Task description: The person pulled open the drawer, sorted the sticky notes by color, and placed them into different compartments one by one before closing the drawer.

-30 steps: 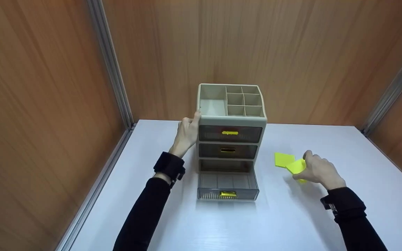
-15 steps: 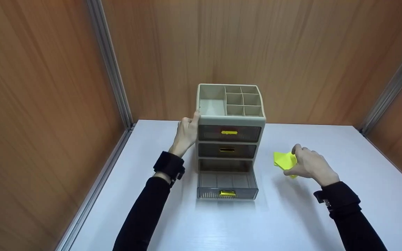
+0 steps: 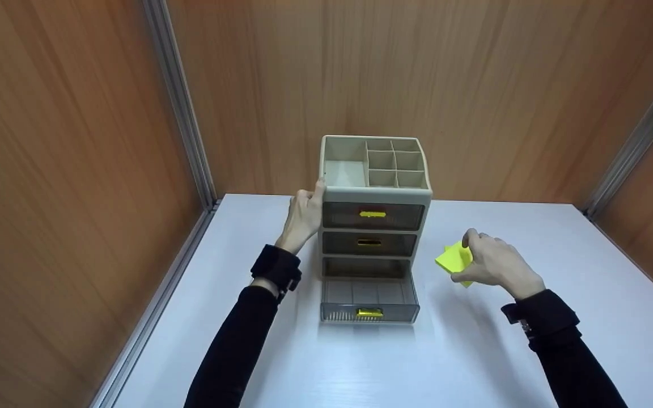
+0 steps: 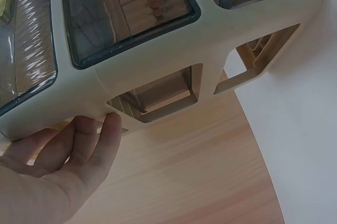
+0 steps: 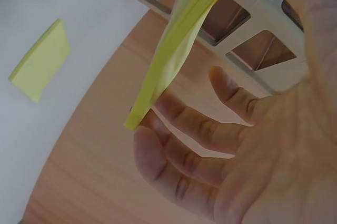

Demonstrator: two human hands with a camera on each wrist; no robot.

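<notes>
A beige desk organizer (image 3: 376, 195) with three smoky drawers stands mid-table; its bottom drawer (image 3: 369, 300) is pulled out and looks empty. My left hand (image 3: 309, 207) rests flat against the organizer's upper left side, thumb at the front corner; the left wrist view shows straight fingers (image 4: 100, 145) lying on the frame (image 4: 210, 39). My right hand (image 3: 468, 258) pinches a yellow sticky-note pad (image 3: 452, 259) just above the table, right of the organizer. In the right wrist view this pad (image 5: 179, 39) hangs edge-on from thumb and fingers.
A second yellow pad (image 5: 42, 63) lies flat on the white table (image 3: 360, 368), mostly hidden behind my right hand in the head view. Wooden walls close in the table at the back and on both sides. The organizer's top tray (image 3: 383, 161) has several empty compartments.
My right hand has lifted the yellow pad off the table and carried it left, toward the organizer. The left hand and the drawers have not moved.
</notes>
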